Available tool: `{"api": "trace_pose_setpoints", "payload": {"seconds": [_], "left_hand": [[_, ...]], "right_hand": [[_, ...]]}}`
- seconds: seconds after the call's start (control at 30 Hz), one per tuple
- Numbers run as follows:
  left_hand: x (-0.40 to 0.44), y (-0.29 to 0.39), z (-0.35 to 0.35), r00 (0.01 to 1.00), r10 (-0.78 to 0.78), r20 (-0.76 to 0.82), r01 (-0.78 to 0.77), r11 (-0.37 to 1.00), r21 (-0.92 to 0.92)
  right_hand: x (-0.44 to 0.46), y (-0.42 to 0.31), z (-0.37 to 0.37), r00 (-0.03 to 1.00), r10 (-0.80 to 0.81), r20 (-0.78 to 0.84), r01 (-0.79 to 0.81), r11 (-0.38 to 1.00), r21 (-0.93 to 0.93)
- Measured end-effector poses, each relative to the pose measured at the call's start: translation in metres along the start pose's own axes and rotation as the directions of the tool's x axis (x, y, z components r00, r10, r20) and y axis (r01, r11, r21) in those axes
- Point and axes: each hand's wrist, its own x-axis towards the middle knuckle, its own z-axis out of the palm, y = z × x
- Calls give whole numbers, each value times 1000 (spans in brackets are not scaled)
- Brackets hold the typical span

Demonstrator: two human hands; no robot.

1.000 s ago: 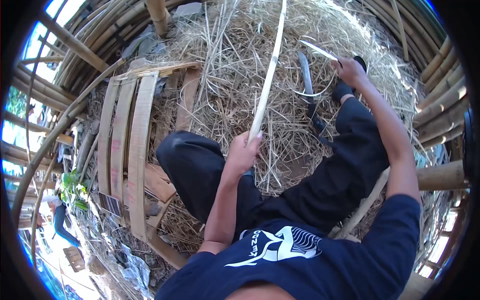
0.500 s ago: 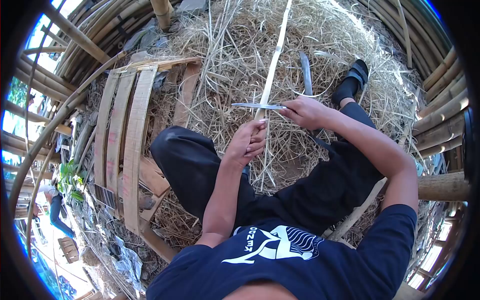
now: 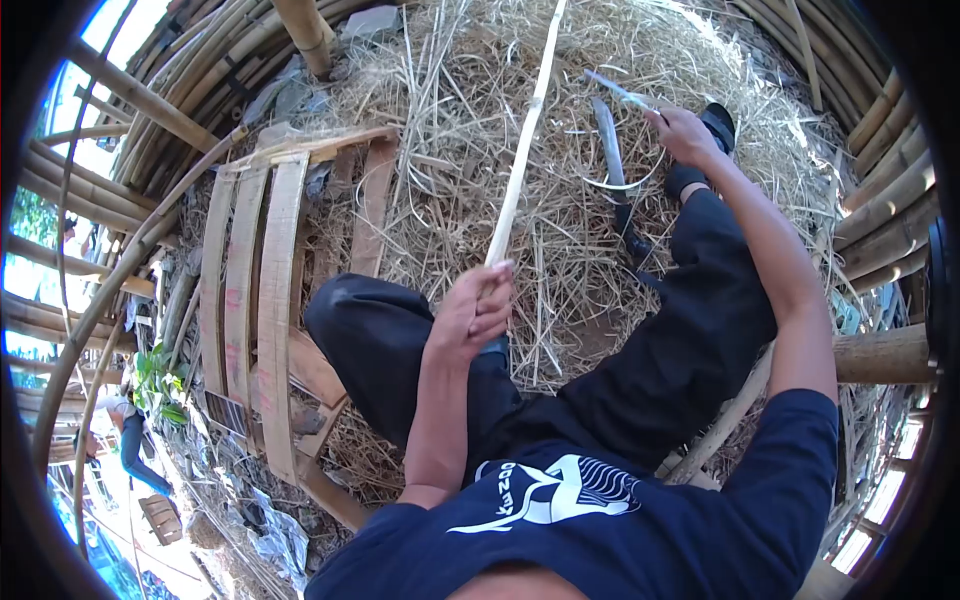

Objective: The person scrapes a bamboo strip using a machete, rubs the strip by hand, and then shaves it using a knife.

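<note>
My left hand (image 3: 476,312) is closed around the lower end of a long, pale bamboo strip (image 3: 525,145). The strip slants away from me, and its far end runs out of the top of the view. Out to the right, near my sandalled foot (image 3: 716,125), my right hand (image 3: 686,135) grips a knife (image 3: 618,90). Its thin blade points left and away, apart from the strip. A second, broader blade, a machete (image 3: 608,140) with a dark handle, lies on the shavings between my legs and just below the knife.
Dry bamboo shavings (image 3: 470,130) cover the ground. To the left stands a slatted wooden pallet (image 3: 280,230). Bamboo poles (image 3: 870,210) wall in both sides, and a thick post (image 3: 303,35) rises at the upper left. Another person (image 3: 135,440) is partly visible at far left.
The knife has come off the strip, as my right hand swung away and to the right with it. My left hand has drawn slightly left and nearer me, still holding the strip.
</note>
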Motion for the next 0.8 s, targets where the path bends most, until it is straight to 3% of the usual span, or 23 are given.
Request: {"api": "trace_pose_setpoints", "payload": {"seconds": [0.03, 0.07, 0.2, 0.27, 0.33, 0.4, 0.47, 0.53, 0.57, 0.67, 0.8], "left_hand": [[3, 0, -1, 1000, 17, 4, -17, 1000, 4], [9, 1, 0, 999, 42, 16, -42, 999, 9], [23, -4, 3, 998, 50, 36, -51, 998, 44], [24, -5, 2, 998, 61, 20, -62, 996, 62], [23, -6, 3, 996, 69, -60, -57, 980, 190], [24, -9, 4, 995, 68, -73, -51, 977, 206], [27, -11, 6, 995, 63, -77, -44, 974, 222], [26, -13, 6, 992, 58, -108, -28, 966, 256], [25, -12, 6, 993, 46, -107, -13, 958, 287], [21, -10, 11, 990, 79, -118, -44, 962, 270], [24, -12, 5, 985, 53, -162, -4, 959, 285]], "right_hand": [[-5, -2, 0, 998, 66, 22, -66, 998, 12], [-15, -8, 6, 978, 152, 144, -179, 964, 198], [-42, -72, -5, 929, -131, 348, 20, 952, 305], [-47, -88, 14, 933, -314, 179, 229, 897, 379], [-44, -109, 15, 915, -324, 239, 205, 886, 416], [-34, -117, 21, 891, -347, 293, 191, 872, 452], [-28, -117, 31, 923, -325, 207, 181, 839, 514], [-15, -117, 30, 903, -74, 423, -145, 875, 462], [-5, -104, 46, 934, -79, 348, -75, 911, 407], [6, -98, 46, 965, -6, 261, -60, 968, 244], [8, -98, 39, 977, 26, 212, -75, 971, 226]]}}
